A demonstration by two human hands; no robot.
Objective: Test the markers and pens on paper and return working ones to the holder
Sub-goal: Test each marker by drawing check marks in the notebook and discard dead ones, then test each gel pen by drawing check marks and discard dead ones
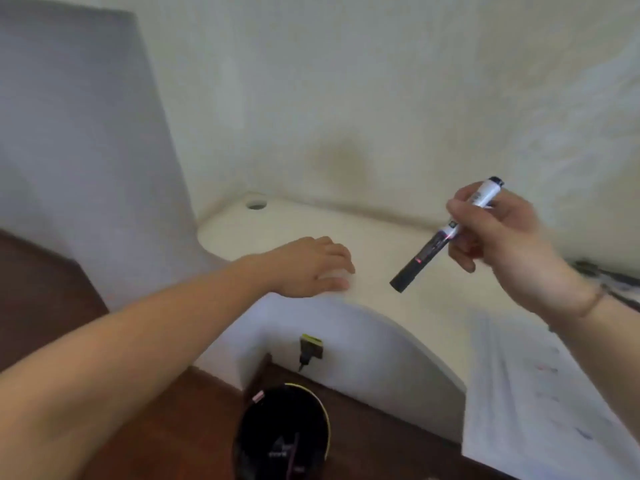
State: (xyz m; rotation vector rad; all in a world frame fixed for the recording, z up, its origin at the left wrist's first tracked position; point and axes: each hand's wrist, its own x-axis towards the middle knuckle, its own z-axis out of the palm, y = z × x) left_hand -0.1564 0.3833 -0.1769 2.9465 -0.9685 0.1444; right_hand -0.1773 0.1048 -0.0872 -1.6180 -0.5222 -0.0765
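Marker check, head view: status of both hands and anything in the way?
Right hand grips marker, capped end down, above desk. Left hand open, resting on desk edge. Black bin on floor below; nothing blocking.

Two hands: left (311,266), right (502,244). One marker (446,237). One black bin (282,434). One paper sheet (540,393).

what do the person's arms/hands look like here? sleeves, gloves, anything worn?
Both forearms are bare: no sleeves in view and no gloves. The right hand has a thin band or bracelet around the wrist, too blurred to tell more. The left hand and its wrist show nothing worn. No rings can be made out on either.
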